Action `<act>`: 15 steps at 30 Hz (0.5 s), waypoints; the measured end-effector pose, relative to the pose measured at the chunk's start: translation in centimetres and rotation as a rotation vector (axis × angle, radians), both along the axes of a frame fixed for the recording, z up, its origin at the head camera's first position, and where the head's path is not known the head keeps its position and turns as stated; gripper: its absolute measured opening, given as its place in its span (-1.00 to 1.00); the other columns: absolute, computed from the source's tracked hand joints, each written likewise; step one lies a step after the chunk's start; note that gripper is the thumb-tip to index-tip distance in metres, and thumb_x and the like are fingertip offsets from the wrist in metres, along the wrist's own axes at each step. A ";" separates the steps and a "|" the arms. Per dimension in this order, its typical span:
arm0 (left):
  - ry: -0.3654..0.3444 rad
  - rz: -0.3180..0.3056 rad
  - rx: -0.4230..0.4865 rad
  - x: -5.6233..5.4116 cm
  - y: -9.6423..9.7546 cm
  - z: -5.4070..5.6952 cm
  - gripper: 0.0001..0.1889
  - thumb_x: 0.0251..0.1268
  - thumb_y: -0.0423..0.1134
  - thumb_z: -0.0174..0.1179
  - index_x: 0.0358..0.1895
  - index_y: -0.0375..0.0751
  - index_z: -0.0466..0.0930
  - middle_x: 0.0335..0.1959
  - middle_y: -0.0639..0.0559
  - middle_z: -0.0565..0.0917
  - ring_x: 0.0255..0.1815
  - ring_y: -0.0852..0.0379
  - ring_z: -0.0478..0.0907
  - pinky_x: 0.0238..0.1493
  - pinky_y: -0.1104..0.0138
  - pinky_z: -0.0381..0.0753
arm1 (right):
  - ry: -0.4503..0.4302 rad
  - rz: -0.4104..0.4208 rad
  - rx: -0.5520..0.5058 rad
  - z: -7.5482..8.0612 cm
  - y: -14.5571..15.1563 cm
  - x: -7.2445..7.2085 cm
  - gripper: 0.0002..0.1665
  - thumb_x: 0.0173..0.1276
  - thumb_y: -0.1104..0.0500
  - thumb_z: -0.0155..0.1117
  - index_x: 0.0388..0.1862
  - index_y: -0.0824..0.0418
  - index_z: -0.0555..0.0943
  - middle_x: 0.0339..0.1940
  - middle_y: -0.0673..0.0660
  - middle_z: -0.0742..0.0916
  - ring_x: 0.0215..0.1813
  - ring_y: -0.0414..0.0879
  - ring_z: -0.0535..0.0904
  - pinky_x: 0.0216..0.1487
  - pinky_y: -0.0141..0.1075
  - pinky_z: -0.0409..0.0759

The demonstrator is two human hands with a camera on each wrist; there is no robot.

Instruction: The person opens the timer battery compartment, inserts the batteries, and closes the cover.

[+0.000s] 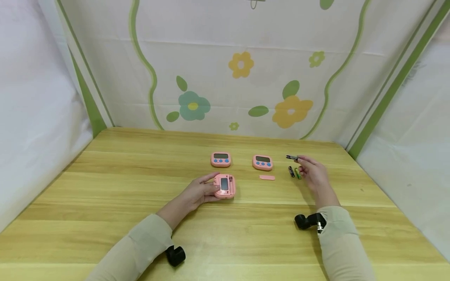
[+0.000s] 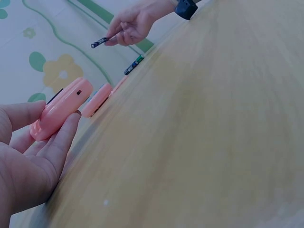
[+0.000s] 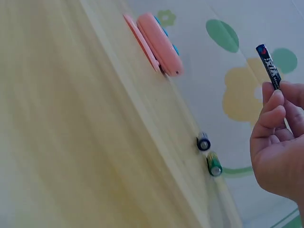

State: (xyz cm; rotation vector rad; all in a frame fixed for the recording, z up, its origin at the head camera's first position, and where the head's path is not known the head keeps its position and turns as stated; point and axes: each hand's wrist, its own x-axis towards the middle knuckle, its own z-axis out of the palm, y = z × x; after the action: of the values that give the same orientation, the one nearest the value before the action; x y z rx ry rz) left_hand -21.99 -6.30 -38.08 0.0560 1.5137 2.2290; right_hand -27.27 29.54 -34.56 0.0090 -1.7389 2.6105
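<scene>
My left hand (image 1: 199,192) grips a pink digital timer (image 1: 230,192) by its left side, thumb on one face and fingers beneath. The timer's back faces up, showing a dark rectangle in its middle and an uncovered battery slot along the right side. Between thumb and fingertips, my right hand (image 1: 314,174) pinches a slim dark battery (image 3: 269,65), raised above the table and pointing left. Below that hand lie a dark battery (image 1: 291,171) and a green battery (image 1: 298,173), side by side. A pink battery cover (image 1: 267,177) lies flat between the two hands.
Two more pink timers with blue buttons lie face up further back, a left one (image 1: 220,160) and a right one (image 1: 262,162). The wooden table (image 1: 246,242) ends at a flower-print cloth (image 1: 214,70) behind, with pale cloth walls on both sides.
</scene>
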 end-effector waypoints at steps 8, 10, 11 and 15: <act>0.010 0.003 0.007 0.2 -0.3 0.1 -0.40 0.12 -0.52 -0.01 0.28 -0.21 0.11 0.01 -0.37 0.38 -0.26 0.00 0.53 -0.17 0.13 0.50 | -0.046 0.070 0.016 0.4 -3.3 -0.3 -0.81 0.26 0.35 0.00 -0.34 0.21 0.58 -0.42 0.06 0.54 -0.54 -0.17 0.44 -0.57 -0.48 0.42; 0.010 0.002 0.009 0.2 -0.3 0.1 -0.40 0.12 -0.52 -0.01 0.28 -0.21 0.11 0.01 -0.37 0.38 -0.27 0.00 0.53 -0.17 0.14 0.50 | -0.061 0.076 0.024 0.5 -4.0 -0.3 -0.80 0.27 0.35 -0.01 -0.35 0.21 0.59 -0.43 0.06 0.54 -0.53 -0.17 0.46 -0.55 -0.48 0.43; 0.009 0.002 0.009 0.2 -0.3 0.1 -0.40 0.12 -0.52 0.00 0.28 -0.21 0.11 0.01 -0.36 0.38 -0.27 0.00 0.53 -0.17 0.14 0.51 | -0.067 0.080 0.025 0.5 -4.4 -0.3 -0.80 0.27 0.35 -0.01 -0.35 0.22 0.59 -0.42 0.07 0.55 -0.51 -0.16 0.47 -0.53 -0.47 0.44; 0.003 0.001 0.008 0.1 -0.3 0.1 -0.40 0.12 -0.51 0.01 0.28 -0.20 0.11 0.01 -0.36 0.38 -0.26 0.00 0.53 -0.17 0.14 0.50 | -0.088 0.096 0.029 0.7 -5.7 -0.3 -0.80 0.29 0.34 -0.03 -0.35 0.24 0.58 -0.39 0.09 0.57 -0.43 -0.13 0.51 -0.45 -0.44 0.45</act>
State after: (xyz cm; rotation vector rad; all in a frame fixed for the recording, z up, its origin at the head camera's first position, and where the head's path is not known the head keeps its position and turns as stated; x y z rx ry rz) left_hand -21.85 -6.60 -37.96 0.0614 1.5067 2.2369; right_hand -27.54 23.80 -33.89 -0.0231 -1.8490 2.6911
